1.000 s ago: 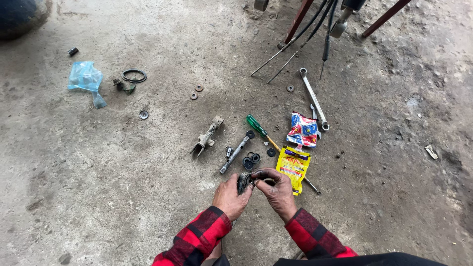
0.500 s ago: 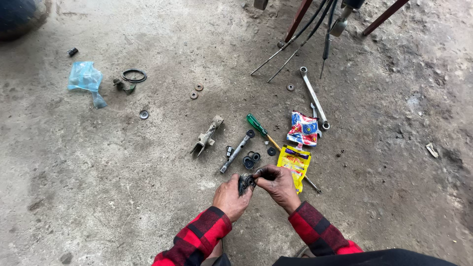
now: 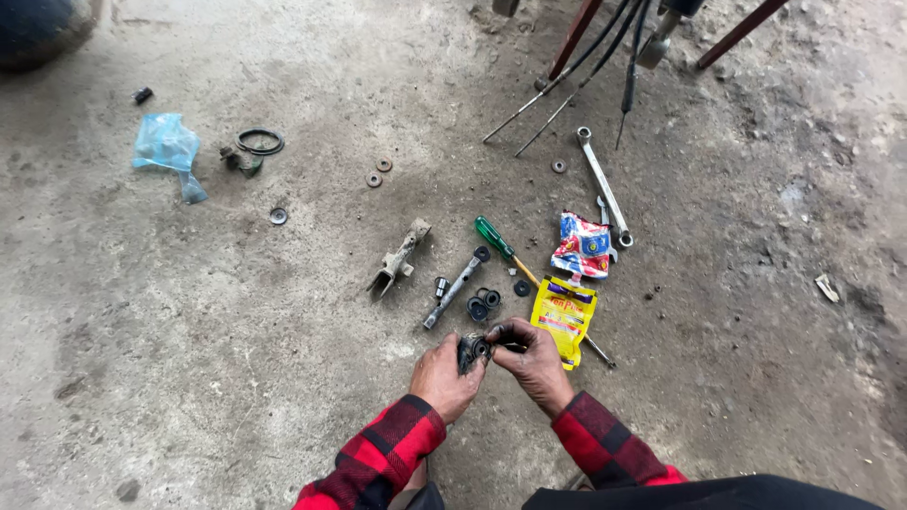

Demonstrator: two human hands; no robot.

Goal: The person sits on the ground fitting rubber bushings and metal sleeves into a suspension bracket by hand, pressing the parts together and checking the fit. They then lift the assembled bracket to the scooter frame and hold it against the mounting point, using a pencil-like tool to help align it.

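1. The left hand (image 3: 442, 376) and the right hand (image 3: 535, 362) meet low in the middle of the view, just above a concrete floor (image 3: 236, 359).
2. Between them is a small dark metal part (image 3: 471, 351); the left grip is clamped on its lower side, and the right grip is closed with its fingertips (image 3: 499, 334) pinched at the part's top edge.
3. What exactly the right fingertips pinch is too small and dark to tell.
4. Both wrists wear red-and-black checked sleeves (image 3: 378, 453).
5. Just beyond the hands lie a few black rubber rings (image 3: 482, 304) and a grey metal rod (image 3: 455, 287).
6. A yellow sachet (image 3: 564, 317) lies just beside the right hand, with a red-and-blue sachet (image 3: 582, 246) farther out.
7. A green-handled screwdriver (image 3: 505, 246) lies tilted between the rod and the sachets.
8. A worn metal bracket (image 3: 399, 259) lies left of the rod.
9. A long ring spanner (image 3: 603, 184) lies near the red-and-blue sachet.
10. Well apart, at the upper left, lie a blue plastic bag (image 3: 167, 146) and a black O-ring (image 3: 260, 142).
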